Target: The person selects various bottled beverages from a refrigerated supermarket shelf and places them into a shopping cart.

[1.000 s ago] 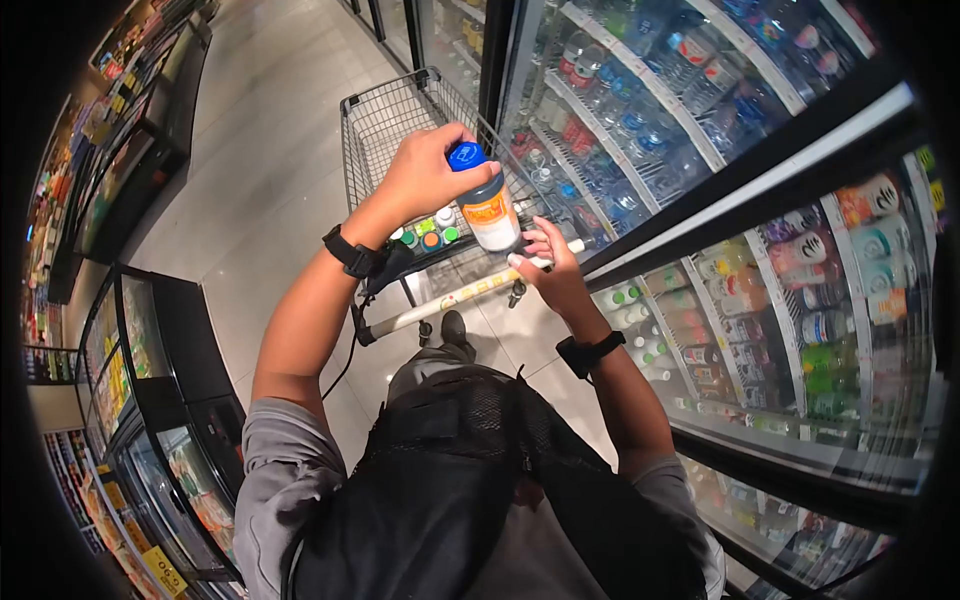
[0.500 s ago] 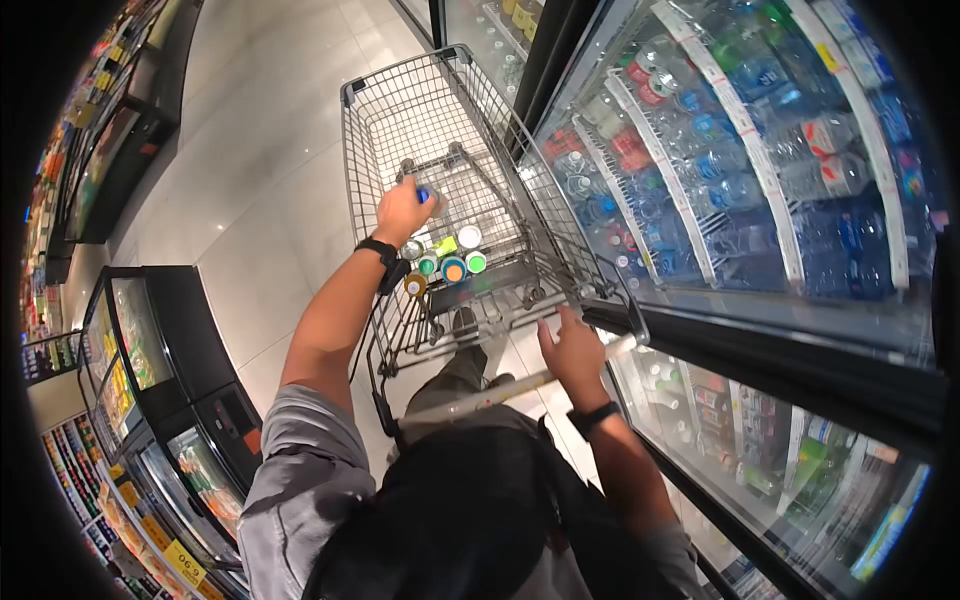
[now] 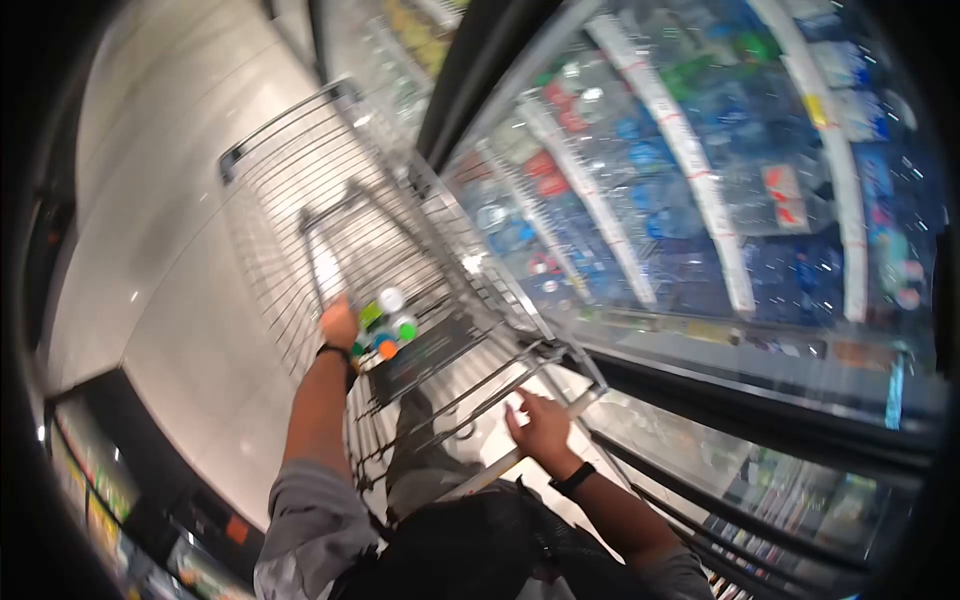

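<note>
My left hand (image 3: 340, 322), with a dark band at its wrist, reaches into the left side of a wire shopping cart (image 3: 285, 130). Its fingers look curled, but blur hides what they hold, if anything. Just right of it in the cart stand several containers seen from above, including a white lid (image 3: 390, 300), a green cap (image 3: 404, 329) and an orange cap (image 3: 387, 350). My right hand (image 3: 543, 430) is over the cart's handle bar (image 3: 485, 474), thumb and forefinger apart and nothing visible between them.
A glass-fronted cooler (image 3: 690, 160) with shelves of bottles stands close along the cart's right side. Its dark frame (image 3: 720, 390) runs beside my right arm. Pale floor tiles (image 3: 160, 220) lie to the left, with a dark display case (image 3: 140, 450) at lower left.
My left hand has moved lower and left in view; the blue-capped bottle it held is no longer discernible. The cart has swung left in view, and my right hand has shifted slightly down and left.
</note>
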Available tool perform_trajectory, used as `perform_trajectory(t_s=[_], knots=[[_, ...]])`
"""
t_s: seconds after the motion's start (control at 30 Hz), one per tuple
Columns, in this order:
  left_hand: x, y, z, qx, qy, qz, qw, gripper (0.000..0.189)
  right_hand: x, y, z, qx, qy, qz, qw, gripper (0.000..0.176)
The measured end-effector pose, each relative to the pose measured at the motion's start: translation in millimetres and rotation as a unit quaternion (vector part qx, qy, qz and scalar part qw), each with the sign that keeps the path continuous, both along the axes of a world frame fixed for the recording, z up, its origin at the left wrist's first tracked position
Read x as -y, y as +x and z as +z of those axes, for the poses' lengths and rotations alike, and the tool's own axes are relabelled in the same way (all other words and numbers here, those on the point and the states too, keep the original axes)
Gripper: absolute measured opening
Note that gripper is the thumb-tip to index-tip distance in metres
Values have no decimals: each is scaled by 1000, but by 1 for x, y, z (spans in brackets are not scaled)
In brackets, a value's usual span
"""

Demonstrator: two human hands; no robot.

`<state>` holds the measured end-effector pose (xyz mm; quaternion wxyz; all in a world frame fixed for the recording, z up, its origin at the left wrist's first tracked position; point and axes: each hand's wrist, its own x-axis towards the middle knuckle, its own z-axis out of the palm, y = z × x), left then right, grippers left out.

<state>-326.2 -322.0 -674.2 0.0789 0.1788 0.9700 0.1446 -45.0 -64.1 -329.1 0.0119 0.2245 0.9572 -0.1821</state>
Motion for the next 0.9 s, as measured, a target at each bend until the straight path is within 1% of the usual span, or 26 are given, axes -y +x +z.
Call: perform_trajectory(t_s=[0.03, 0.07, 0.1, 0.13, 0.17, 0.2, 0.27, 0.33, 0.37, 0.43, 0.47, 0.53, 0.57, 0.6, 0.63, 0.67, 0.73, 0.77, 0.8, 0.83, 0.87, 0.9], knots=[[8, -1, -12, -10, 28, -5, 1000, 31, -1, -1, -5, -6, 1, 10, 1000, 31], [0, -9, 9, 55, 35, 28, 997, 26, -4, -4, -8, -14, 10, 14, 1000, 31], [-4, -11, 15, 39, 54, 21, 998, 26, -9, -7, -5, -11, 9, 15, 1000, 31], [-13, -13, 12, 74, 30, 25, 997, 30, -16, -9, -2, -7, 8, 15, 1000, 31], [-16, -16, 43, 94, -11, 21, 995, 33, -19, -12, 1, 3, 7, 18, 1000, 31], [-23, -20, 46, 110, -48, 34, 992, 35, -22, -15, 5, 14, 5, 21, 1000, 31], [-34, -33, 36, 133, -59, 50, 988, 36, -27, -18, 12, 20, 4, 22, 1000, 30], [-27, -50, 6, 144, -89, 4, 985, 39, -29, -18, 17, 17, 12, 24, 1000, 28], [-33, -58, 30, 132, -85, 3, 988, 39, -29, -19, 18, 5, 5, 29, 1000, 26], [-41, -65, 91, 171, -89, 60, 980, 46, -35, -16, 18, -38, 16, 38, 998, 25], [-41, -73, 104, 157, -89, 62, 982, 46, -35, -16, 17, -70, 17, 51, 996, 25], [-45, -86, 130, 140, -81, 67, 985, 51, -40, -17, 21, -93, 20, 64, 993, 25], [-45, -91, 148, 151, -67, 89, 982, 52, -41, -20, 26, -33, -9, 53, 998, 29], [-48, -92, 165, 89, -56, 89, 990, 50, -41, -24, 31, 27, -38, 43, 998, 33], [-54, -93, 199, 85, -24, 74, 993, 48, -41, -30, 40, 70, -39, 52, 995, 34], [-57, -90, 231, 80, 9, 61, 995, 47, -41, -30, 36, 48, -25, 62, 997, 34], [-59, -76, 255, 44, 162, 56, 984, 42, -46, -34, 39, 22, -47, 89, 995, 35], [-57, -65, 261, 175, 266, 104, 942, 37, -48, -36, 43, 7, -48, 84, 995, 35], [-67, -25, 306, 212, 344, 93, 910, 33, -51, -39, 49, 16, -54, 107, 993, 35], [-71, -1, 325, 244, 339, 43, 907, 33, -54, -44, 55, 26, -59, 129, 990, 35], [-76, 38, 361, 199, 323, -32, 925, 29, -55, -47, 58, 14, -61, 131, 989, 35], [-79, 71, 383, 215, 372, -35, 903, 27, -55, -51, 58, 25, -76, 141, 987, 35]])
